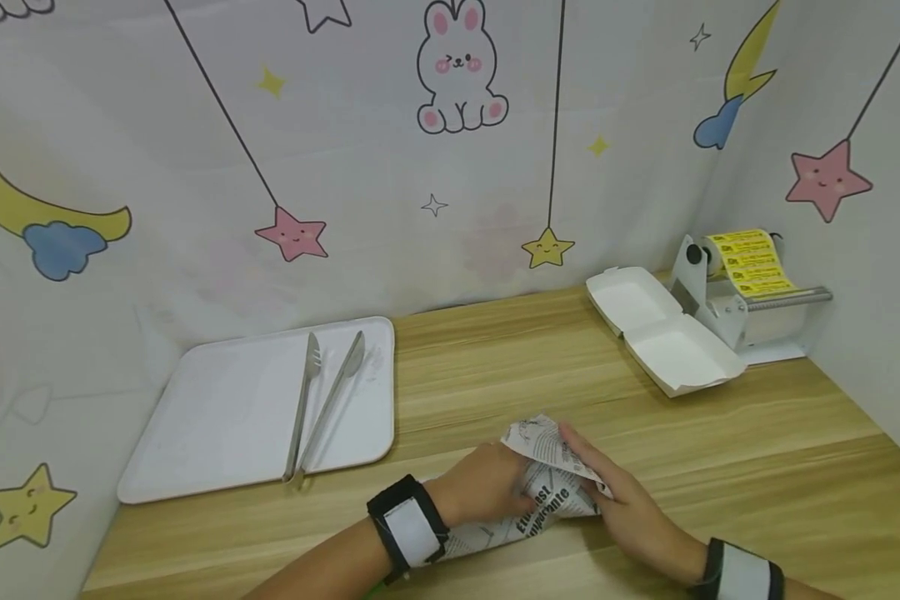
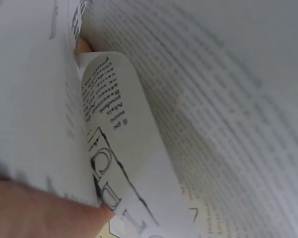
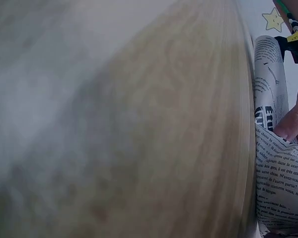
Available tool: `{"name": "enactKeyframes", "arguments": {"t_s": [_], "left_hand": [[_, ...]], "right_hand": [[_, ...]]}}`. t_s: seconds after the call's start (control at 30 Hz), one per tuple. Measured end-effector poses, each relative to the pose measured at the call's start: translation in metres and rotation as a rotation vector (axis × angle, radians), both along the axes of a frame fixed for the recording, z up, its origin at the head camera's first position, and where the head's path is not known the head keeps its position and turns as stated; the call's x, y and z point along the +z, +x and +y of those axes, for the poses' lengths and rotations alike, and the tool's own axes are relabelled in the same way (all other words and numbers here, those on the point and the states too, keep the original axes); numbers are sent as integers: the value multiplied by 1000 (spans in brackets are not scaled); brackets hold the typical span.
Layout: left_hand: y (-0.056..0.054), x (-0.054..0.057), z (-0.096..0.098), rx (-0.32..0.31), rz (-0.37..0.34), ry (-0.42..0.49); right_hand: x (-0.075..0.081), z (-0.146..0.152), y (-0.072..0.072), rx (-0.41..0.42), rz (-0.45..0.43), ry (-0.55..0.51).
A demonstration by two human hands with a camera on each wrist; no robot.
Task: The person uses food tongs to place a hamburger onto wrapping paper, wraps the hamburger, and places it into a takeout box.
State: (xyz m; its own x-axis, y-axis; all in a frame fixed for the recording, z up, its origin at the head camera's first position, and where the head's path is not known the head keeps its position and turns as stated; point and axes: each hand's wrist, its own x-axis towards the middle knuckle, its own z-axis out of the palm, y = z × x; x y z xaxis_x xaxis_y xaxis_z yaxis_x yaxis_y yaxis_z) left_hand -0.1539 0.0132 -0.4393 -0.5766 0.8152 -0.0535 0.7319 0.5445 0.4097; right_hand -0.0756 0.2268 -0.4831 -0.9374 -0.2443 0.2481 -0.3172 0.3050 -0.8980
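A newspaper-print wrapping paper (image 1: 562, 500) is rolled into a bundle low over the front of the table; whatever lies inside is hidden. My left hand (image 1: 487, 483) grips the bundle at its middle, fingers curled over the paper. At the right end my right hand (image 1: 633, 508) holds a folded flap, its index finger along the flap's top edge and its thumb on the near side. Loose layers of the printed sheet (image 2: 134, 134) fill the left wrist view. In the right wrist view, the left thumb (image 3: 292, 123) presses on the roll above the folded end.
On the left lies a white tray (image 1: 225, 417) with metal tongs (image 1: 322, 408) across it. An opened white takeaway box (image 1: 682, 350) sits at the back right. Beside it stands a label dispenser (image 1: 727, 308) with a roll of yellow labels (image 1: 753, 262). A patterned curtain (image 1: 390, 183) borders the table.
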Motion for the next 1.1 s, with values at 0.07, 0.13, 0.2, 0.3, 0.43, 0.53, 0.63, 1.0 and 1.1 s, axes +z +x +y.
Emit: {"name": "enactKeyframes", "arguments": {"t_s": [0.07, 0.13, 0.2, 0.3, 0.43, 0.53, 0.63, 1.0, 1.1], "left_hand": [[0, 0, -3, -17, -37, 31], [-1, -1, -5, -24, -92, 59], [-2, -2, -7, -31, -143, 84], [-4, -4, -7, -45, -184, 92], [-6, -4, -5, -72, -189, 103], [-6, -3, -5, -59, -192, 115], [-5, -2, -5, -28, -200, 126], [-5, -4, -4, 88, -107, 27], [-6, -5, -3, 120, -62, 7]], "right_hand": [[1, 3, -1, 33, 23, 56], [3, 6, -2, 63, 42, 134], [6, 9, -3, 104, 51, 203], [10, 12, -3, 164, 37, 267], [16, 15, -3, 219, -49, 335], [19, 15, -3, 252, -109, 324], [22, 14, -5, 261, -178, 240], [26, 17, -21, 216, -29, 426], [25, 18, -27, 200, -9, 474]]}}
